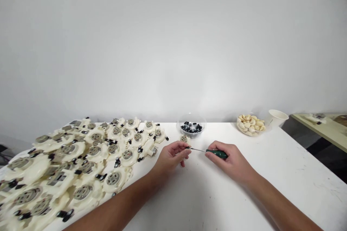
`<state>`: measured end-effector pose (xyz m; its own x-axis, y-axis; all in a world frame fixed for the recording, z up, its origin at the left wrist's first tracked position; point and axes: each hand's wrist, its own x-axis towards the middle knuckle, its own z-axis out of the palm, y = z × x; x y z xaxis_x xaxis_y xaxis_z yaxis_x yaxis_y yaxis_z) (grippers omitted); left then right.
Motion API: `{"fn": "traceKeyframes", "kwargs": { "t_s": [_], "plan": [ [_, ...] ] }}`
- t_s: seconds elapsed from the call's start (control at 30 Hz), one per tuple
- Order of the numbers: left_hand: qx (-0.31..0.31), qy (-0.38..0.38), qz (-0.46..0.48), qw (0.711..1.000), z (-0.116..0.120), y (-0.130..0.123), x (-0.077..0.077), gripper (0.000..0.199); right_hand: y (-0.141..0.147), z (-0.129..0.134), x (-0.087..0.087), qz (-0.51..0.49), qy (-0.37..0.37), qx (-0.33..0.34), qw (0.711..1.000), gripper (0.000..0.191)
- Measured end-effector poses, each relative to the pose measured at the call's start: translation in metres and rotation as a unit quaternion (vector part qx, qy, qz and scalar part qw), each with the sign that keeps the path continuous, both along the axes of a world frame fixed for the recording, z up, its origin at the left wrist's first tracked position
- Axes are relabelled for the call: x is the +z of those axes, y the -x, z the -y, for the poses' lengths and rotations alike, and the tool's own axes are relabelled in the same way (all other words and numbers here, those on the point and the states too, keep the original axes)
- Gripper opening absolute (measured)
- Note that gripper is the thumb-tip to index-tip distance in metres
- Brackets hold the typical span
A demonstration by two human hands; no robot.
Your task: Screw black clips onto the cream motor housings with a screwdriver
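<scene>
My right hand (226, 157) is wrapped round the dark green handle of a screwdriver (217, 153), its thin metal shaft pointing left. At the shaft's tip, my left hand (172, 156) pinches a small black part (188, 148), mostly hidden by the fingers. The tip meets or nearly meets this part; I cannot tell which. Just beyond my left fingers is a cream plastic piece with a grey slotted disc (184, 138), partly covered by the hand. Behind it stands a clear bowl (202, 131) with small black pieces and shiny bits in it.
Many cream motor housings (112, 180) with grey discs and black fittings crowd the left of the white table (271, 173). At the back right are a clear bowl of cream oval pieces (251, 125) and a white cup (278, 116). Another surface (322, 126) lies beyond the right edge.
</scene>
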<state>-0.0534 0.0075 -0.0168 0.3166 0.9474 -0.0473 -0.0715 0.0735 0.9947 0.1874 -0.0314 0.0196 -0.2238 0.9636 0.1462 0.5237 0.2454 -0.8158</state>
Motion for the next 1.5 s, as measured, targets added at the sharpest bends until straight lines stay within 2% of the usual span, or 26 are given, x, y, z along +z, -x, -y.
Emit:
{"fn": "traceKeyframes", "kwargs": {
  "t_s": [0.1, 0.2, 0.37, 0.63, 0.73, 0.9, 1.17, 1.5],
  "plan": [
    [0.003, -0.001, -0.002, 1.000, 0.000, 0.000, -0.001, 0.032, -0.002, -0.001, 0.000, -0.027, -0.005, 0.017, 0.999, 0.019],
    [-0.005, -0.004, 0.000, 1.000, 0.001, 0.000, -0.002, 0.033, -0.006, -0.006, -0.003, -0.039, -0.039, 0.035, 0.998, 0.012],
    [-0.008, -0.011, -0.007, 1.000, 0.001, 0.001, -0.003, 0.034, -0.011, -0.010, -0.008, -0.025, -0.083, 0.038, 0.996, 0.018],
    [0.013, -0.021, -0.017, 1.000, 0.001, 0.001, -0.003, 0.035, -0.005, 0.000, 0.008, 0.025, -0.052, 0.026, 0.998, 0.028],
    [0.010, -0.020, -0.025, 0.999, 0.002, 0.001, -0.002, 0.034, -0.004, 0.001, 0.008, 0.036, -0.027, 0.024, 0.999, 0.035],
    [0.007, -0.020, -0.020, 1.000, 0.002, 0.001, -0.001, 0.033, -0.003, 0.000, 0.003, -0.011, 0.009, 0.009, 1.000, 0.023],
    [0.020, -0.005, -0.016, 1.000, 0.003, -0.001, 0.006, 0.034, -0.001, -0.001, -0.001, -0.035, -0.027, 0.000, 0.999, 0.024],
    [0.013, -0.008, -0.019, 1.000, 0.000, 0.001, -0.001, 0.031, -0.001, -0.002, -0.003, 0.026, -0.064, -0.041, 0.997, 0.027]
  ]
}}
